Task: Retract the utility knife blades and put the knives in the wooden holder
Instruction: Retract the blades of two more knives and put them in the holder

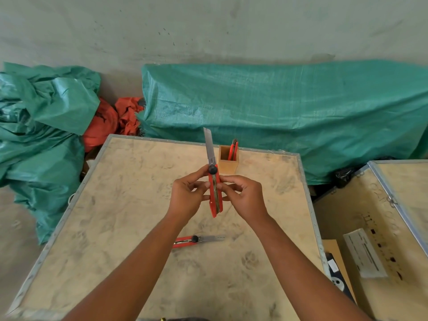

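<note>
Both hands meet on one red plastic utility knife with a black round lock knob (pixel 215 193), held upright above the middle of the plywood crate top with its metal edging (pixel 129 205). The left hand (pixel 185 200) pinches the handle from its side, thumb and forefinger closed on the red body just under the knob; the right hand (pixel 247 198) grips the opposite side, fingertips clamped on the handle's mid-length. The knife's long axis runs almost vertical in the view, butt toward the person, and the silver segmented blade (pixel 209 144) stands fully extended away from the fingers, tip toward the crate's far edge. The left thumb sits nearer the knob, so loosening it looks like that hand's job.

Just beyond the blade, near the far edge, stands a small square wooden holder (pixel 228 164) with two red knives (pixel 232 150) already in it, as far as I can tell. A second loose red knife (pixel 196 240), blade still out, lies flat nearer the person, pointing toward the right edge. Knives counted: four; holders: one.
</note>
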{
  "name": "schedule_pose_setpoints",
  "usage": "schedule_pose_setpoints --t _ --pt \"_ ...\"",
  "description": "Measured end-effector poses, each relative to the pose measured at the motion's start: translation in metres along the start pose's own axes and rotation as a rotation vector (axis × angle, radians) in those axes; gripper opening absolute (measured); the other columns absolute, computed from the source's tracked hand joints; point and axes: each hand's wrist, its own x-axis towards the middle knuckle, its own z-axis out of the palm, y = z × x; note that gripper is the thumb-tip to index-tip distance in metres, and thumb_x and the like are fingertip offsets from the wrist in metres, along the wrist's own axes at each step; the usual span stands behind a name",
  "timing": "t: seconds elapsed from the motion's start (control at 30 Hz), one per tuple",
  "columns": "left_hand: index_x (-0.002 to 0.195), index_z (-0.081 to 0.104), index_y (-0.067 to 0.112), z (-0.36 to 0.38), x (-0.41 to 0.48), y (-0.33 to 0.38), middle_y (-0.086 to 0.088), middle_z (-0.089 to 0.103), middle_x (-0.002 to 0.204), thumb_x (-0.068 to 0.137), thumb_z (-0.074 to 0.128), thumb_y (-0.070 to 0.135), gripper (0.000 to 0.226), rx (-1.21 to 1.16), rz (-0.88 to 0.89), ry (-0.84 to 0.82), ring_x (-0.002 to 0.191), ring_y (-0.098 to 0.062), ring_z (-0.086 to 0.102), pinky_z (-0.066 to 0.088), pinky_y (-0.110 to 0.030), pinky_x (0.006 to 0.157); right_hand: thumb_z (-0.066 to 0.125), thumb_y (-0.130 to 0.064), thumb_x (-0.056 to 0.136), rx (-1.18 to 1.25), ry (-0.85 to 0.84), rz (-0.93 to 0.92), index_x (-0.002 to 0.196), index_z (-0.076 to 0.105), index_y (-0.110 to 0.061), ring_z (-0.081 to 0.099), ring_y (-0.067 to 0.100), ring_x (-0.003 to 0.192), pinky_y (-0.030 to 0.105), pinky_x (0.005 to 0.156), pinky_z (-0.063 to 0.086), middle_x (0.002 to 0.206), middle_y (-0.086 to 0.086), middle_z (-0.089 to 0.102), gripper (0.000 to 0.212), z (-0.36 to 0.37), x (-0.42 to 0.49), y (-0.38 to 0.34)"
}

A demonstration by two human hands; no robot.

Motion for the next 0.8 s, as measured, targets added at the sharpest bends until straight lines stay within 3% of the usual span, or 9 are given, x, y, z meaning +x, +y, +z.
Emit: schedule_pose_setpoints --t 0.17,0.27,0.4,0.57,0.67,0.8 --pt "0.128 0.067 0.02 0.001 0.004 0.004 0.003 0.073 0.115 0.092 0.06 -0.007 0.046 0.04 0.032 -0.019 0.09 -0.013 0.075 0.061 -0.022 0.064 0.072 -0.014 0.091 -0.038 -0.041 -0.069 0.138 0.061 -0.024 0.077 0.018 0.09 0.038 0.069 0.066 0.122 0.004 0.072 0.049 -0.003 0.011 -0.014" --pt "0.129 0.067 0.021 0.0 0.006 0.008 0.006 0.074 0.113 0.092 0.061 -0.007 0.046 0.058 0.072 -0.042 0.092 -0.012 0.075 0.062 -0.026 0.066 0.069 -0.008 0.092 -0.053 -0.038 -0.137 0.132 0.066 -0.018 0.077 0.019 0.088 0.041 0.065 0.066 0.122 0.006 0.072 0.042 -0.006 0.016 -0.02" --pt "0.13 0.064 0.017 -0.001 0.006 0.006 0.009 0.07 0.121 0.094 0.06 -0.003 0.042 0.053 0.087 -0.075 0.096 -0.007 0.073 0.06 -0.02 0.068 0.068 -0.006 0.093 0.021 -0.001 -0.043 0.129 0.068 -0.018 0.078 0.018 0.081 0.043 0.063 0.066 0.117 0.006 0.074 0.038 -0.012 0.025 -0.023" --pt "0.133 0.062 0.015 -0.001 -0.002 -0.011 0.002 0.069 0.128 0.094 0.058 -0.008 0.046 0.029 -0.014 -0.199 0.1 -0.015 0.074 0.061 -0.026 0.076 0.068 -0.006 0.093 0.099 0.054 0.023 0.13 0.067 -0.019 0.079 0.018 0.076 0.039 0.061 0.066 0.114 0.006 0.074 0.039 -0.018 0.032 -0.021" --pt "0.135 0.061 0.016 0.002 -0.003 -0.013 0.004 0.068 0.13 0.093 0.059 -0.009 0.049 0.021 -0.04 -0.217 0.099 -0.018 0.075 0.062 -0.028 0.076 0.068 -0.007 0.093 0.101 0.055 0.02 0.129 0.067 -0.018 0.079 0.018 0.076 0.037 0.06 0.066 0.114 0.005 0.074 0.037 -0.019 0.032 -0.019" --pt "0.133 0.062 0.014 0.004 -0.002 -0.014 0.004 0.068 0.126 0.092 0.059 -0.011 0.048 0.018 -0.035 -0.176 0.095 -0.01 0.075 0.06 -0.021 0.068 0.07 -0.009 0.093 0.088 0.045 0.028 0.124 0.071 -0.015 0.079 0.017 0.083 0.039 0.063 0.066 0.116 0.008 0.075 0.031 -0.019 0.034 -0.017"
